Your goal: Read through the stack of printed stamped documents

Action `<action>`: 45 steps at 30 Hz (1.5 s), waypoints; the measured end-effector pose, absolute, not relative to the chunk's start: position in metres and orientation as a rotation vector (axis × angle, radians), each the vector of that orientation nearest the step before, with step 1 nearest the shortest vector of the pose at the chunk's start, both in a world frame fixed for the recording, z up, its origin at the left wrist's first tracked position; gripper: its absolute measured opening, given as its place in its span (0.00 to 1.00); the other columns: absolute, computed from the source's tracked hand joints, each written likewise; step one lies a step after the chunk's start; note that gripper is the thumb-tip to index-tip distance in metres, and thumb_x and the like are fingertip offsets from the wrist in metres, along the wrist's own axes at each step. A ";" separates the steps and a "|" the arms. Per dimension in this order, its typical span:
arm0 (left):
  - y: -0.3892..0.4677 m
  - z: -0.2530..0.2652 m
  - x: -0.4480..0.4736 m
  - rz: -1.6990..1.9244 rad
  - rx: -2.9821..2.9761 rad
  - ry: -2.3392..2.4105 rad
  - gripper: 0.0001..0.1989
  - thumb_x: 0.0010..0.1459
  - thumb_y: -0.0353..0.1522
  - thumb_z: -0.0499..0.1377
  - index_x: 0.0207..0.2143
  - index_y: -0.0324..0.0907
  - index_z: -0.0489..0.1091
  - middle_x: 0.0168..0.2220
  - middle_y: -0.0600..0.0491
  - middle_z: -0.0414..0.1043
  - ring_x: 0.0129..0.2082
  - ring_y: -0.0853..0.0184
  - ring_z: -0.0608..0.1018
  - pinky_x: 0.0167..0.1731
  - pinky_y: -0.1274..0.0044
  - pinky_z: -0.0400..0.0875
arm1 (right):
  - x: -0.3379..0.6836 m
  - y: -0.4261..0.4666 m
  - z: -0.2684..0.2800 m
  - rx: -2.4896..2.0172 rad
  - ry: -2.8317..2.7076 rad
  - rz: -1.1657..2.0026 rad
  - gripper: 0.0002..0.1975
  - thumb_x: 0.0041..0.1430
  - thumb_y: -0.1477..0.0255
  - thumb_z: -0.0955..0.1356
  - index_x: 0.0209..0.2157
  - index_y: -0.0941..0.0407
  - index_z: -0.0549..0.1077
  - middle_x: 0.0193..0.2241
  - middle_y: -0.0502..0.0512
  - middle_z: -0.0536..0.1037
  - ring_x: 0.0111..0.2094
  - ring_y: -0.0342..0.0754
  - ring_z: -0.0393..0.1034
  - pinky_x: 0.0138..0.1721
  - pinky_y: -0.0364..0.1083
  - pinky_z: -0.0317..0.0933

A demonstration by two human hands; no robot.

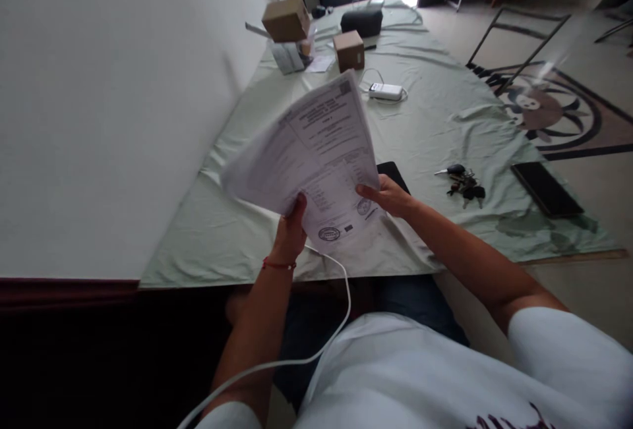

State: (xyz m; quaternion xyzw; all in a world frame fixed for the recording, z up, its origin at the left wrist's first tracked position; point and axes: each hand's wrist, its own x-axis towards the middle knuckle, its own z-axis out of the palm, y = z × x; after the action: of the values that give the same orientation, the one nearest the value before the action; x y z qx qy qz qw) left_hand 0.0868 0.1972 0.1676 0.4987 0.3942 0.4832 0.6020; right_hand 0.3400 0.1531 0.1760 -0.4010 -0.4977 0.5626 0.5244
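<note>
Both my hands hold up a sheaf of printed papers (321, 145) above the near part of the table. The sheets show print, tables and round ink stamps, and their left side curls and blurs. My left hand (291, 228) pinches the lower left edge, thumb on top, with a red string bracelet at the wrist. On the right edge, near a stamp, my right hand (388, 195) grips with its thumb across the page. The fingers of both hands are mostly hidden behind the papers. A flat black object (394, 175) lies partly covered beyond my right hand.
A pale green cloth (435, 119) covers the table. Keys (465, 185) and a dark phone (546, 188) lie to the right. Farther back are a white power strip (386, 91), cardboard boxes (349, 51) and a black pouch (362, 22). A white cable (297, 361) crosses my lap. The wall borders the left.
</note>
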 end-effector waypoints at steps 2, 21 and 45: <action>0.192 0.172 0.092 1.097 1.064 0.904 0.26 0.59 0.51 0.64 0.54 0.46 0.75 0.60 0.48 0.74 0.67 0.52 0.68 0.65 0.63 0.68 | 0.341 0.149 0.176 -0.987 -1.113 1.415 0.26 0.51 0.50 0.76 0.39 0.58 0.82 0.35 0.57 0.84 0.35 0.51 0.79 0.38 0.47 0.74; 0.148 0.132 0.081 0.949 0.920 1.150 0.27 0.42 0.40 0.77 0.44 0.40 0.78 0.46 0.44 0.83 0.49 0.50 0.83 0.54 0.58 0.77 | 0.330 0.122 0.136 -1.116 -0.901 1.542 0.24 0.49 0.51 0.77 0.36 0.57 0.81 0.32 0.57 0.84 0.30 0.50 0.79 0.33 0.48 0.75; 0.135 0.139 0.060 0.536 1.234 1.080 0.24 0.54 0.48 0.69 0.42 0.37 0.80 0.41 0.43 0.84 0.38 0.56 0.84 0.42 0.69 0.79 | 0.354 0.126 0.125 -1.150 -0.789 0.934 0.21 0.49 0.52 0.75 0.30 0.55 0.73 0.27 0.49 0.77 0.27 0.45 0.69 0.29 0.44 0.64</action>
State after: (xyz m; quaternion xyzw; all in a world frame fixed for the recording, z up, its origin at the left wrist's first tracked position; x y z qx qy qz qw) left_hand 0.0603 0.1354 0.1394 0.5434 0.4754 0.2359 0.6505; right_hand 0.3536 0.1258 0.1252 -0.5098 -0.3498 0.4141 0.6680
